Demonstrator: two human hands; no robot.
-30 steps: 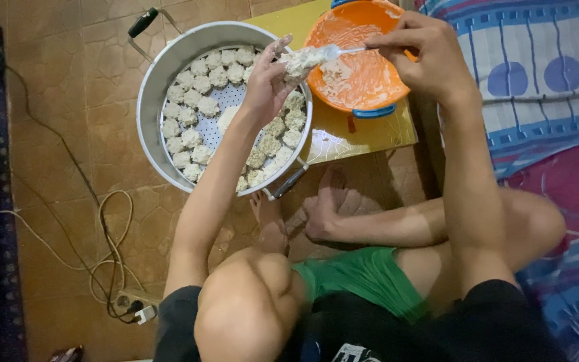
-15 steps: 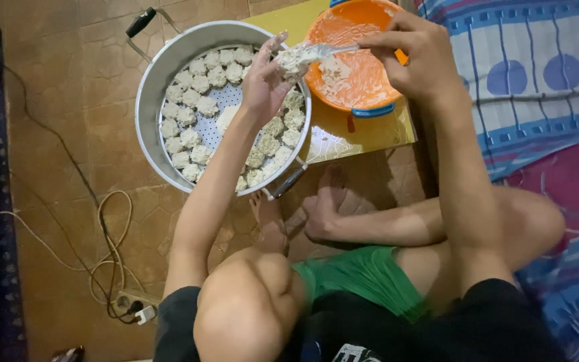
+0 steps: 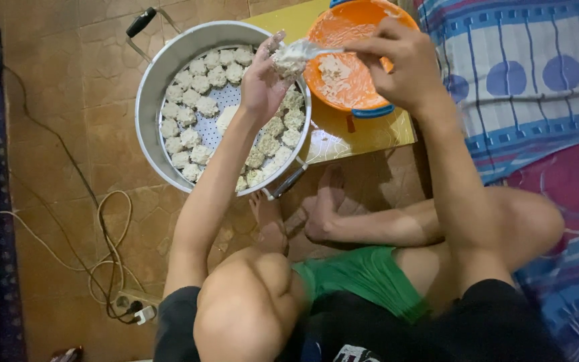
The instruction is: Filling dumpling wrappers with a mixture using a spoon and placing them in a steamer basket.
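One view only, head camera looking down. Left hand (image 3: 263, 80) cups a lump of filling in a wrapper (image 3: 288, 62) over the near rim of the steamer pot (image 3: 147, 100); its fingers curl closed around the lump. Right hand (image 3: 397, 64) pinches the handle of a spoon (image 3: 316, 51), grip closed on it, above the orange bowl (image 3: 363, 100). Spoon's long axis runs roughly left-right, tip at the lump, handle toward the right hand. So the lump lies just left of the right hand, and the spoon bridges both hands. Left hand is nearer the pot, right hand nearer the bowl. Bowl sits on a yellow surface (image 3: 370, 134), just beside the pot. Many formed dumplings (image 3: 189, 117) ring the perforated tray inside the pot; a gap shows near the middle. Cable (image 3: 102, 228) loops on the tiled floor, well apart.

Versus the earlier frames: left hand has risen and drawn closer to the bowl, the spoon tip now touches the lump instead of hanging over the bowl, and the right hand has shifted left. Pot, bowl and cable match.
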